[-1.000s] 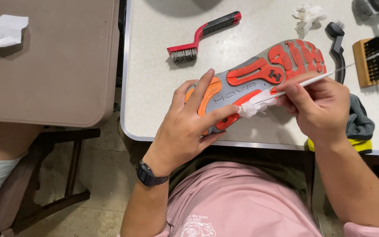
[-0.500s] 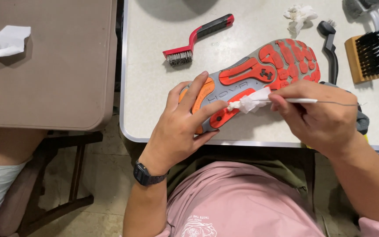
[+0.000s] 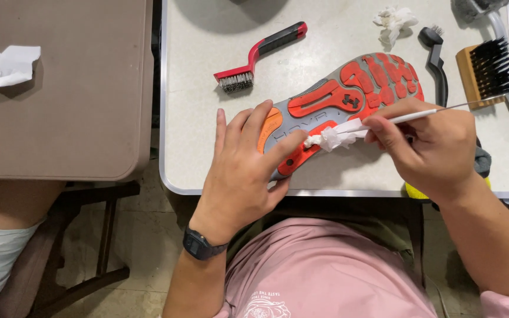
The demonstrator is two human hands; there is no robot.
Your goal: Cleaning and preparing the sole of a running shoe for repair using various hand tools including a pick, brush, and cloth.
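Your left hand (image 3: 244, 168) clasps the heel of the upturned sneaker (image 3: 343, 106) lying on the desk (image 3: 207, 129). Your right hand (image 3: 428, 150) pinches a thin stick (image 3: 419, 115), its tissue-wrapped tip (image 3: 328, 136) touching the orange-and-grey sole.

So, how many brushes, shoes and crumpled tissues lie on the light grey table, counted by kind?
Brushes: 3, red-handled wire brush, slim black brush, wooden black-bristled brush.
Shoes: 1, grey and orange-soled shoe, gripped by left hand.
Tissues: 2, crumpled white tissue, tissue-wrapped thin stick in right hand.
Total: 6
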